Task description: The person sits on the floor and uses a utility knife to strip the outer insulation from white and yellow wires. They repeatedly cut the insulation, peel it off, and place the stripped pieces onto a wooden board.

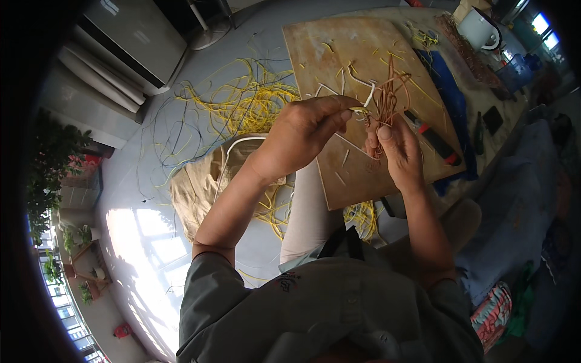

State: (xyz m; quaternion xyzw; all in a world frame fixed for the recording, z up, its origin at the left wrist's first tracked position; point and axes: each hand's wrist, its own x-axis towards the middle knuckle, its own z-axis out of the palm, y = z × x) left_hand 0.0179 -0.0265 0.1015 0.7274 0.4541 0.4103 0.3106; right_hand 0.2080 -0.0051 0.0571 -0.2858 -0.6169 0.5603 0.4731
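My left hand is closed in a pinch, thumb against forefinger, on the end of a thin yellow-and-white wire. Beside it, my right hand is wrapped round a bundle of bare copper wires, whose loops and loose ends fan out above the fingers. The two hands nearly meet over a wooden board. Bent white wire shows just past the fingertips. A tool with a red-and-black handle lies on the board, right of my right hand. Exactly how the pinched wire joins the bundle is hidden.
A large tangle of yellow and dark wire covers the floor at left, by a tan sack. Short wire scraps dot the board. Blue cloth edges its right side. A white mug stands far right; a white cabinet stands far left.
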